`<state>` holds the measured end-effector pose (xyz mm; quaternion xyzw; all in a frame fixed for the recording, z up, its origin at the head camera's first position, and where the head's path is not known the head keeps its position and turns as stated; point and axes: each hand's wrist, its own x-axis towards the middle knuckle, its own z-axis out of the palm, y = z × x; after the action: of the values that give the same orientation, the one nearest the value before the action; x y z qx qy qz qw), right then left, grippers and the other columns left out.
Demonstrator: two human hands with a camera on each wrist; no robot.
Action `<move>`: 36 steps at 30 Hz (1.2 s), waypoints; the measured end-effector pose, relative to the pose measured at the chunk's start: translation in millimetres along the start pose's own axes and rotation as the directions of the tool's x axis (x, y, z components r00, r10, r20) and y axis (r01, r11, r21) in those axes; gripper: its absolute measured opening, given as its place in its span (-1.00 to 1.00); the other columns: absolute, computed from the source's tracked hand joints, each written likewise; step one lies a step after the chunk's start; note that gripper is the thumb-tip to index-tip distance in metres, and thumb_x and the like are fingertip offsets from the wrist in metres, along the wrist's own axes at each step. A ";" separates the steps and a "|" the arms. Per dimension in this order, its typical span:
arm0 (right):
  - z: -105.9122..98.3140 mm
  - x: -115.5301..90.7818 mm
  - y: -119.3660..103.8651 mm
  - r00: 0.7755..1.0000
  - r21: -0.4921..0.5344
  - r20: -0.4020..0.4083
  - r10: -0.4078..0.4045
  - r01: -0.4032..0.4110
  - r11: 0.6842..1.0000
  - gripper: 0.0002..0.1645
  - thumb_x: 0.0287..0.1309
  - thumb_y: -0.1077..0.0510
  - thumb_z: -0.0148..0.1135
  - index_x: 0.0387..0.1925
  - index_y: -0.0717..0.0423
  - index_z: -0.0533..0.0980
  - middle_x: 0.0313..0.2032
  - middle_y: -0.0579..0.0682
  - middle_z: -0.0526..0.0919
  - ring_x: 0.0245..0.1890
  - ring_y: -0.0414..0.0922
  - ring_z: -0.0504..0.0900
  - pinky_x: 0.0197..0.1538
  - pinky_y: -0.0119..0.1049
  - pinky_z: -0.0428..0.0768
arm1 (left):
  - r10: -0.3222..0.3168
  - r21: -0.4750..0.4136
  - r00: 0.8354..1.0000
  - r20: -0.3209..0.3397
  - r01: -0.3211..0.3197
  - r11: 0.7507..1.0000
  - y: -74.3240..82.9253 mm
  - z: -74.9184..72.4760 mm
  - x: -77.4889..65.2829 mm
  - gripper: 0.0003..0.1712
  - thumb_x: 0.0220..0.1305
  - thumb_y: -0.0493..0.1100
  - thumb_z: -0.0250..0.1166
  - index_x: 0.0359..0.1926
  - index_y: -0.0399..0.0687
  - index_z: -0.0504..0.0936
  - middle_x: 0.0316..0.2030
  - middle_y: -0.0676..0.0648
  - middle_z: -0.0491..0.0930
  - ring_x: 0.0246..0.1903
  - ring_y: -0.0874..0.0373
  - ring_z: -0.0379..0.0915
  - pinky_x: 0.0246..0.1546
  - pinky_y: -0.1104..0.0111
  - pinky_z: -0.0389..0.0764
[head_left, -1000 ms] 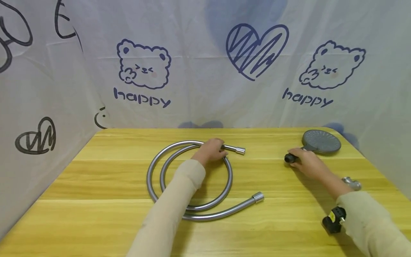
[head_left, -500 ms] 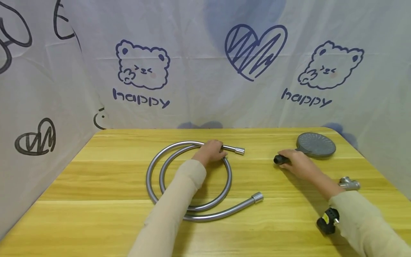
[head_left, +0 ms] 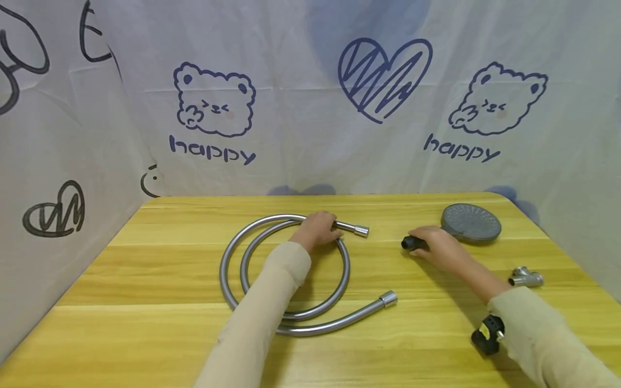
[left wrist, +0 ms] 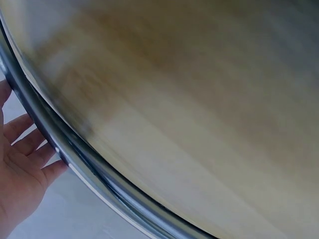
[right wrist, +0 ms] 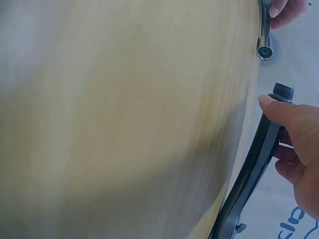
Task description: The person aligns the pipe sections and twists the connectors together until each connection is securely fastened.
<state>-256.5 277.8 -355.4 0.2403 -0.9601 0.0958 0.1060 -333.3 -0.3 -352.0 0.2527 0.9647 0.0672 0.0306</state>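
Note:
A grey flexible shower hose (head_left: 346,269) lies in a double loop on the wooden table, with a metal nut at each end. My left hand (head_left: 317,227) grips it at the far side of the loop, close to the upper end nut (head_left: 361,230). In the left wrist view the fingertips (left wrist: 56,168) meet the hose tube. My right hand (head_left: 440,246) holds a dark grey shower head (head_left: 471,222) by its handle, spray face up. The handle's black threaded end (right wrist: 283,91) pokes out past the thumb and points left, a short gap from that upper nut.
A small chrome tee fitting (head_left: 526,277) lies on the table right of my right forearm. The hose's other end nut (head_left: 388,298) rests nearer the front. Printed white cloth (head_left: 301,134) walls in the table's back and sides. A black device (head_left: 488,335) hangs at my right wrist.
My right hand has moved left with the shower head, bringing its threaded end closer to the upper hose nut. The left hand and hose stay in place.

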 end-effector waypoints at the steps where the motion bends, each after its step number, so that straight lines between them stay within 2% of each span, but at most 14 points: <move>1: 0.4 0.5 -1.0 1.000 -0.002 0.001 -0.001 0.001 1.000 -0.49 -0.02 0.23 0.35 -0.01 0.40 0.49 -0.08 0.34 0.59 -0.05 0.24 0.54 0.00 0.07 0.52 | 0.000 0.001 1.000 -0.001 0.000 1.000 -0.2 0.0 0.1 -0.62 0.30 0.09 0.12 -0.19 -0.16 0.53 -0.21 -0.11 0.58 -0.20 0.05 0.48 -0.14 0.25 0.48; 9: 1.6 2.5 -8.1 1.000 -0.002 -0.016 -0.015 0.015 1.000 -0.50 -0.03 0.22 0.36 -0.03 0.38 0.51 -0.10 0.32 0.60 -0.06 0.23 0.54 -0.02 0.06 0.53 | -0.003 0.022 1.000 -0.007 0.003 1.000 -2.7 -0.7 0.3 -0.63 0.28 0.11 0.15 -0.28 -0.12 0.51 -0.25 -0.10 0.58 -0.25 0.07 0.46 -0.20 0.25 0.47; 17: 3.9 2.5 -10.4 0.999 0.007 -0.025 -0.030 0.030 1.000 -0.50 -0.03 0.21 0.37 -0.03 0.38 0.51 -0.09 0.30 0.59 -0.05 0.22 0.53 -0.02 0.06 0.53 | -0.012 0.004 1.000 0.001 0.012 1.000 -5.9 -1.7 -2.0 -0.63 0.28 0.11 0.14 -0.26 -0.13 0.52 -0.26 -0.09 0.57 -0.28 0.09 0.43 -0.25 0.27 0.44; 29: 5.1 5.1 -16.2 0.997 -0.025 -0.043 -0.063 0.062 0.998 -0.53 -0.05 0.17 0.38 -0.08 0.32 0.54 -0.14 0.26 0.61 -0.10 0.18 0.55 -0.07 0.01 0.56 | -0.030 0.018 1.000 -0.007 0.030 0.999 -9.5 -3.8 -4.2 -0.64 0.27 0.12 0.15 -0.35 -0.11 0.50 -0.30 -0.09 0.58 -0.30 0.08 0.44 -0.25 0.24 0.46; 33: 6.6 7.9 -19.8 0.996 -0.036 -0.049 -0.069 0.068 0.997 -0.53 -0.06 0.15 0.39 -0.09 0.31 0.55 -0.15 0.24 0.62 -0.11 0.16 0.56 -0.07 0.00 0.56 | -0.035 0.033 0.999 -0.011 0.036 0.999 -7.0 -5.5 -3.6 -0.68 0.26 0.06 0.17 -0.35 -0.12 0.51 -0.28 -0.10 0.59 -0.26 0.05 0.47 -0.22 0.21 0.50; 36: 8.4 10.0 -23.2 0.995 -0.037 -0.055 -0.077 0.075 0.996 -0.52 -0.08 0.13 0.40 -0.10 0.31 0.56 -0.16 0.24 0.62 -0.12 0.15 0.56 -0.09 -0.01 0.57 | -0.009 0.042 1.000 -0.014 0.010 0.999 -3.8 -5.2 -0.9 -0.74 0.23 -0.02 0.19 -0.33 -0.14 0.53 -0.25 -0.12 0.59 -0.19 0.02 0.49 -0.16 0.17 0.52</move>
<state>-255.2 251.3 -357.9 0.2719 -0.9484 0.0817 0.1410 -334.8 -4.6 -347.5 0.2483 0.9673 0.0485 0.0187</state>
